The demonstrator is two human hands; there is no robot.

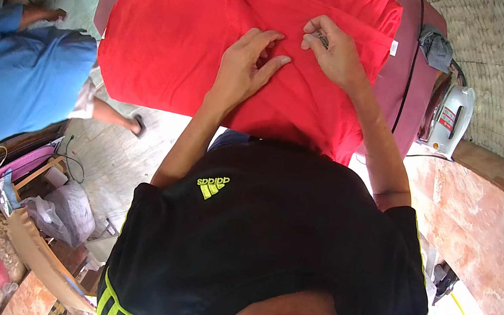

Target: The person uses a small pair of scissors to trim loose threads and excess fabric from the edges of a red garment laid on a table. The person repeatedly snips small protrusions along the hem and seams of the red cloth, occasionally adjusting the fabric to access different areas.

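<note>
Red garment (164,44), already spread over the maroon padded board (386,117); creases remain near its middle. Your left hand (239,69) lies over it, thumb and fingers slightly parted; your right hand (339,53) curls around a small dark object (322,39), too obscured to identify. The electric iron (450,125) stands aside, unheld.

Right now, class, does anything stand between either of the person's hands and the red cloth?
Nothing visible blocks the left hand from the red cloth. The right hand holds a small dark item, too small to identify; nothing else visible intervenes.
</note>
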